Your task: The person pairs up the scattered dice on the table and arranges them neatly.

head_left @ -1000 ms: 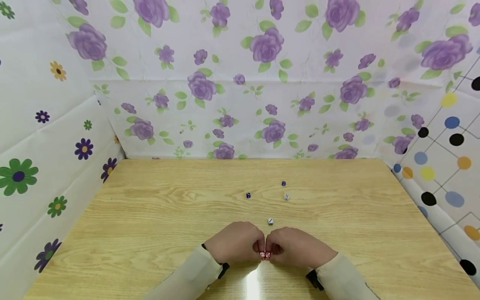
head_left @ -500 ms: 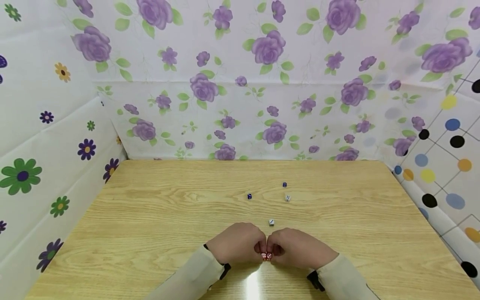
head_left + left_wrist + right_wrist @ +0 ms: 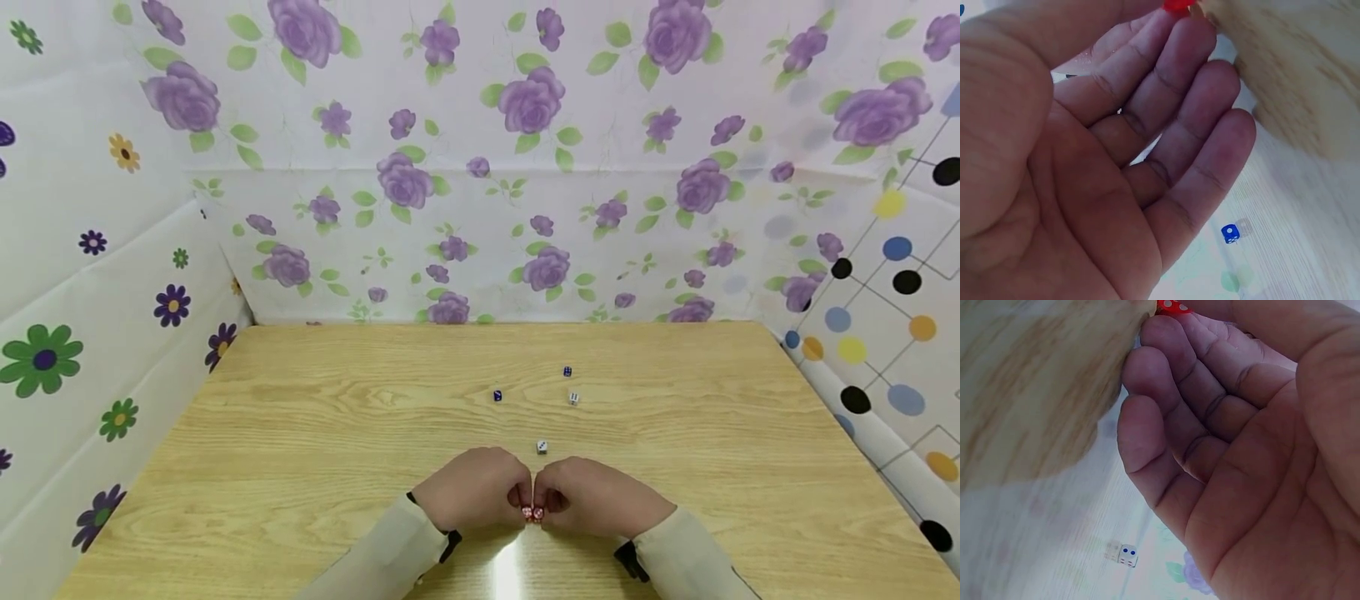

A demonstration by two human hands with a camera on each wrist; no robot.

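Observation:
Close to the front edge of the table, my left hand [image 3: 476,489] and right hand [image 3: 600,497] meet with their fingertips side by side. Each pinches a small red die with white dots between thumb and fingers: the left-hand red die [image 3: 527,512] and the right-hand red die [image 3: 538,513] sit right against each other, low at the tabletop. In the left wrist view just a sliver of red die [image 3: 1177,5] shows at the top. A dotted red die [image 3: 1174,306] peeks out likewise in the right wrist view. The other fingers curve loosely over the wood.
Beyond the hands, a white die [image 3: 542,447] lies nearest. Farther back on the wooden table [image 3: 337,450] are a second white die [image 3: 573,399], a blue die [image 3: 497,396] and another blue die [image 3: 567,372]. Flower-patterned sheets [image 3: 480,242] hang behind and at the left; a dotted one [image 3: 885,333] hangs right.
The head view shifts very slightly. Both hands and all the dice keep their places, with the red dice still pinched.

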